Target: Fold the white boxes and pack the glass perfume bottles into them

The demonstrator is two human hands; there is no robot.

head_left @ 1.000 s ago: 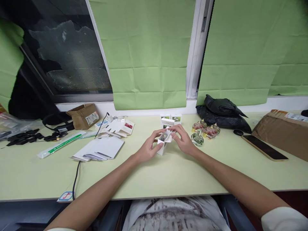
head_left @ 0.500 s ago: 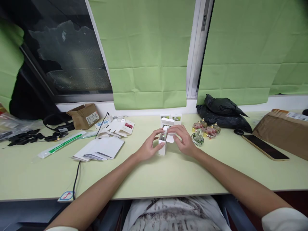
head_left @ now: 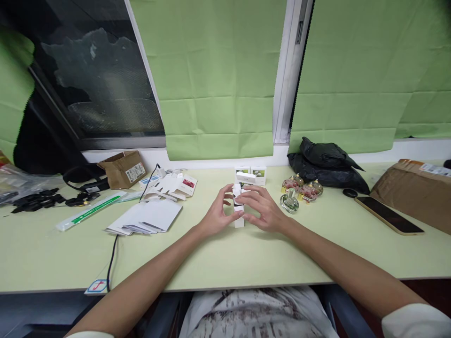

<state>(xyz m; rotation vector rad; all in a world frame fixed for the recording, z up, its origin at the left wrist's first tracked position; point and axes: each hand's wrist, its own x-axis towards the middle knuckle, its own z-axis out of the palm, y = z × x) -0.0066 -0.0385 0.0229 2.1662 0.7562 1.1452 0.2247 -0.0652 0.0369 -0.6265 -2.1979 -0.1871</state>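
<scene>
A small white carton [head_left: 239, 221] stands upright on the table between my hands, its top flaps partly raised. My left hand [head_left: 219, 213] wraps the carton's left side, the thumb on its front and the fingers curled behind. My right hand [head_left: 265, 209] reaches over from the right, fingertips on a flap and the thumb near the front edge. These fingers hide much of the carton's opening. Just behind are white boxes with green pictures [head_left: 259, 174]. To the right of my right hand stands a green glass perfume bottle [head_left: 289, 203].
Pink perfume bottles [head_left: 306, 191] stand farther right, before black plastic bags [head_left: 324, 162]. A phone [head_left: 389, 215] and a brown parcel [head_left: 412, 190] lie at far right. Flattened white cartons [head_left: 150, 217], a cable [head_left: 113, 260] and an open cardboard box [head_left: 123, 171] are on the left.
The side flap on the carton's right has been folded in, and my right fingers have moved left over the top. My left hand stays at the carton's side.
</scene>
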